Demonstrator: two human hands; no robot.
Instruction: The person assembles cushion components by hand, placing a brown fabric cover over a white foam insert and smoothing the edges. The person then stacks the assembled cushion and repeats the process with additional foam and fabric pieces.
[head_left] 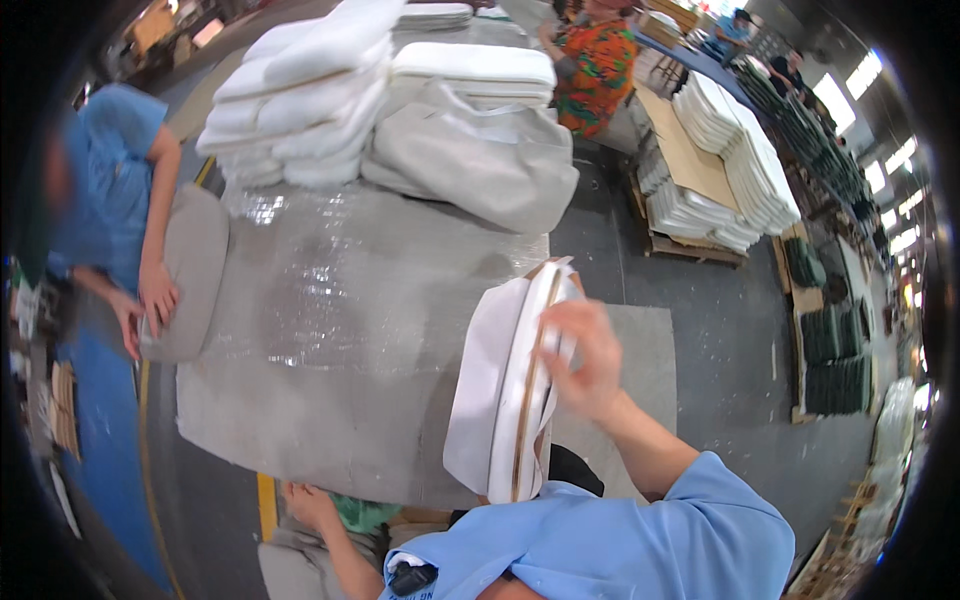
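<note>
A white cushion pad (pixel 515 400) stands on its long edge at the right side of the table, with a thin brown strip along its upturned rim and a white cloth-like flap on its left. At the far part of that rim, my right hand (pixel 583 355) has its fingers bent in and closed on the edge. My left hand (pixel 308 505) is low at the table's near edge, above grey covers (pixel 300 565) and beside a green cloth (pixel 365 513). Its fingers look curled; whatever lies under them is hidden.
A plastic-covered table (pixel 330 390) spreads before me. Stacked white pads (pixel 310 90) and a grey cover (pixel 480 160) lie at its far side. Leftward, a co-worker's hands (pixel 150 300) rest on a grey cushion (pixel 195 270). A pallet of white pads (pixel 700 170) stands beyond the table's right.
</note>
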